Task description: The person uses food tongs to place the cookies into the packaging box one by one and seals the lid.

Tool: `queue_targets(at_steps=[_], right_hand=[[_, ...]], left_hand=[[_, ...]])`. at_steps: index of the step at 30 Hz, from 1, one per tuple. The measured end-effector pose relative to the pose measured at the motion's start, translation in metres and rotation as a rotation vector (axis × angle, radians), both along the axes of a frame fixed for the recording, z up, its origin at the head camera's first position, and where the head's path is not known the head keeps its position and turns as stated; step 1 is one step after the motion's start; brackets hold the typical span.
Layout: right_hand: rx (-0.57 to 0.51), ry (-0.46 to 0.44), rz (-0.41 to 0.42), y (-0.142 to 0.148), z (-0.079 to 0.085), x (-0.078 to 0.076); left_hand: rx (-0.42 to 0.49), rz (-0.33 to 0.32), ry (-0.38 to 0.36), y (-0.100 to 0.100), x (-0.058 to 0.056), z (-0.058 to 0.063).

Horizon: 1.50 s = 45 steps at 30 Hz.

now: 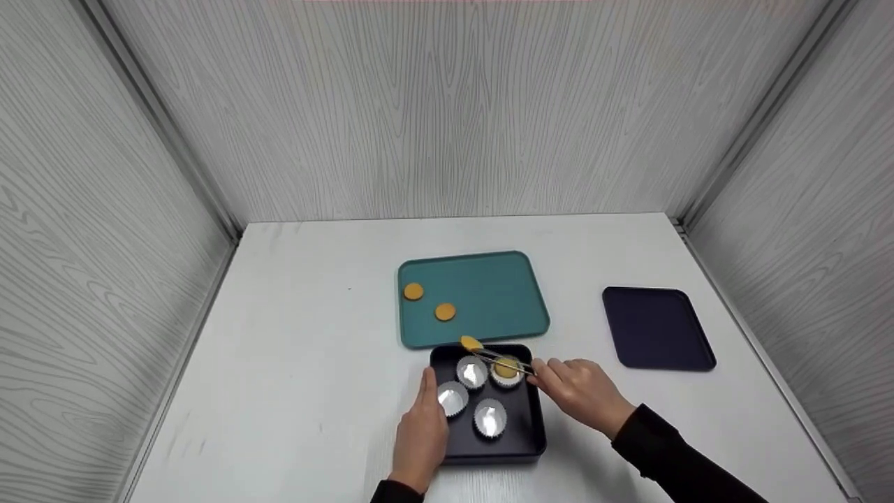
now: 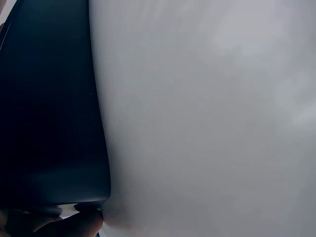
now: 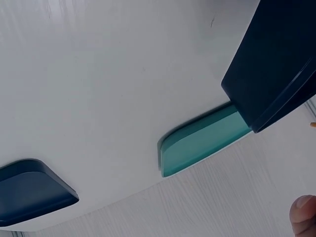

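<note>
My right hand (image 1: 576, 391) holds a pair of slim metal tongs (image 1: 510, 363) over a dark square baking pan (image 1: 517, 450). At the tongs' far end is a yellow-orange piece (image 1: 471, 343); I cannot tell whether it is a gripped disc or the tip itself. Silver fluted baking cups stand in the pan, including one front cup (image 1: 490, 418). Under the tongs, the back right cup contains a round orange biscuit-like disc (image 1: 506, 367). My left hand (image 1: 422, 436) rests along the pan's left side, fingers straight, partly covering the left cup (image 1: 452, 398).
Just behind the pan lies a teal tray (image 1: 496, 290) carrying two orange discs (image 1: 445, 311). A dark, shallow square tray (image 1: 658, 328) sits off to the right on the white table (image 1: 300, 349). Grey wood-grain panels (image 1: 447, 112) enclose the back and both sides.
</note>
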State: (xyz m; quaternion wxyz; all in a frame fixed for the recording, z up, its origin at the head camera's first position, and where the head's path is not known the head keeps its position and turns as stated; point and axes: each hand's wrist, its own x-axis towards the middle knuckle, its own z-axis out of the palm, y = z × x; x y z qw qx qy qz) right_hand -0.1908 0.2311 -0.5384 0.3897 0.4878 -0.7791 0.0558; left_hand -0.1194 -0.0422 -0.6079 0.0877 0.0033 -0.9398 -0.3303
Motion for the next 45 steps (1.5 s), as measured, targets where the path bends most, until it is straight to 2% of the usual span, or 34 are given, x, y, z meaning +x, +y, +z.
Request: queue_targets(at_steps=[7, 12, 20, 35, 45], right_hand=[[0.019, -0.03, 0.016, 0.001, -0.004, 0.013], [0.052, -0.053, 0.015, 0.002, -0.007, 0.017], [0.109, -0.06, -0.014, -0.001, -0.009, 0.016], [0.14, -0.06, -0.048, -0.01, -0.011, 0.012], [0.127, -0.05, -0.066, -0.014, -0.012, 0.012]], left_hand=[[0.004, 0.001, -0.004, 0.0, 0.0, 0.0], [0.002, -0.003, 0.011, -0.001, 0.001, 0.002], [0.005, -0.01, 0.008, -0.001, 0.0, 0.001], [0.009, -0.012, 0.019, 0.0, 0.0, 0.001], [0.018, -0.001, -0.02, 0.0, 0.001, 0.002]])
